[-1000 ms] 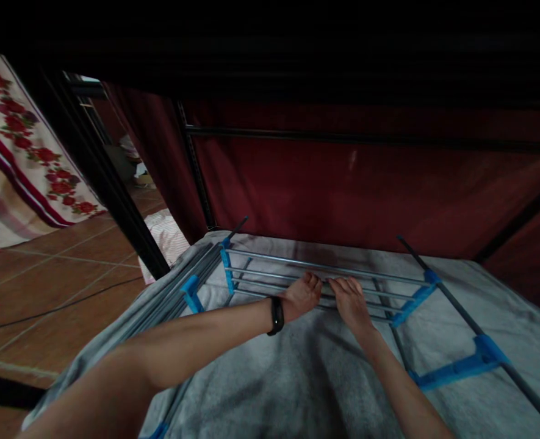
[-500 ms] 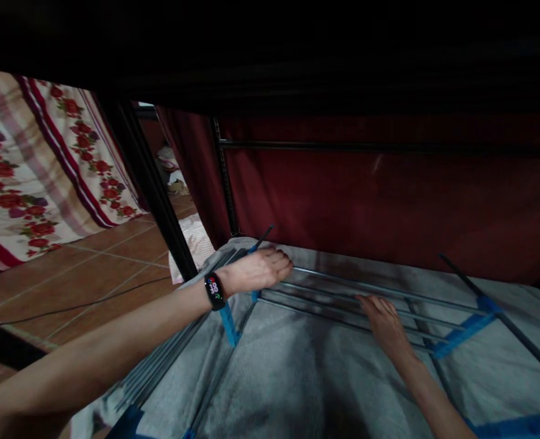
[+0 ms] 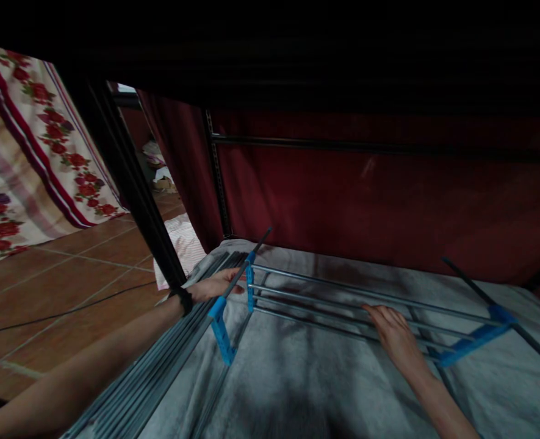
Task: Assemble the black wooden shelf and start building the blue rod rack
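A rack frame of grey metal tubes (image 3: 306,297) and blue plastic brackets stands on a grey blanket. My left hand (image 3: 217,286) is behind the long side tube (image 3: 240,274), its fingers stretched out to the back-left blue bracket (image 3: 250,286), fingertips partly hidden there. A dark band circles that wrist. Over the crossing tubes, my right hand (image 3: 391,326) has its fingers bent round one of them, near the right blue bracket (image 3: 475,341). Another blue bracket (image 3: 221,332) hangs from the side tube, nearer to me.
Several loose grey tubes (image 3: 151,372) lie in a bundle along the left side of the blanket (image 3: 288,378). A black metal post (image 3: 136,177) rises at the left, and a dark frame hangs low overhead. Dark red cloth (image 3: 343,207) covers the back.
My left hand has moved left and down from the top of the back-left bracket to behind the side tube, uncovering the bracket. My right hand stays on the tubes. The view has shifted slightly.
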Demonstrator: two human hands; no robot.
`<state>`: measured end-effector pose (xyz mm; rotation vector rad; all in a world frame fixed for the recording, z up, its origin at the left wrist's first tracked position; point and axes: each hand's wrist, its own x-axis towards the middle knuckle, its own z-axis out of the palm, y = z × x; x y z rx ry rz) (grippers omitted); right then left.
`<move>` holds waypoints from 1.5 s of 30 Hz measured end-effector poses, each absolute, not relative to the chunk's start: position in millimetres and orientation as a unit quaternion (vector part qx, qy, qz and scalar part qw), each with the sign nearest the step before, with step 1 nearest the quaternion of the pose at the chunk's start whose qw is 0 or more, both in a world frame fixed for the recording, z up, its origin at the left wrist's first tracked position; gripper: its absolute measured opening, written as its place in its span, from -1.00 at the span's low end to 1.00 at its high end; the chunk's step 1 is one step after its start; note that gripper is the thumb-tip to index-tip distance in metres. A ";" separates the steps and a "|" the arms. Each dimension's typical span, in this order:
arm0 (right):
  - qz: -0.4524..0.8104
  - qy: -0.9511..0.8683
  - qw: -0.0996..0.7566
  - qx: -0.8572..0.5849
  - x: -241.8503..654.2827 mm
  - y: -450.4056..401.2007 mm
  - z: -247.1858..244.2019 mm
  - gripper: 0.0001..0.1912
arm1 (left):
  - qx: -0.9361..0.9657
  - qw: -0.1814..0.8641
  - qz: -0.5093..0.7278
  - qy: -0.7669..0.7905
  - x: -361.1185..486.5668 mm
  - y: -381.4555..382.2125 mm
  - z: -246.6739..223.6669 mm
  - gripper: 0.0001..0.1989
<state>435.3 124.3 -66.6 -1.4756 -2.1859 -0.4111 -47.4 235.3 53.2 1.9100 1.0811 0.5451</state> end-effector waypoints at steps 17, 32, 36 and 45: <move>-0.056 -0.870 0.194 -0.451 205.0 175.2 -4.1 -0.61 | 0.713 0.539 0.266 0.362 -39.3 253.6 15.7 -0.81; -0.022 -0.885 0.070 -0.460 147.1 217.4 2.4 -0.60 | 0.720 0.552 0.245 0.342 -32.7 257.3 12.4 -0.79; -0.024 -0.895 0.049 -0.443 151.4 218.8 8.6 -0.51 | 0.745 0.498 0.260 0.361 -40.9 264.9 3.7 -0.81; 0.002 -0.884 0.050 -0.464 170.1 227.7 -8.5 -0.57 | 0.780 0.391 0.267 0.409 -47.4 264.1 -5.8 -0.79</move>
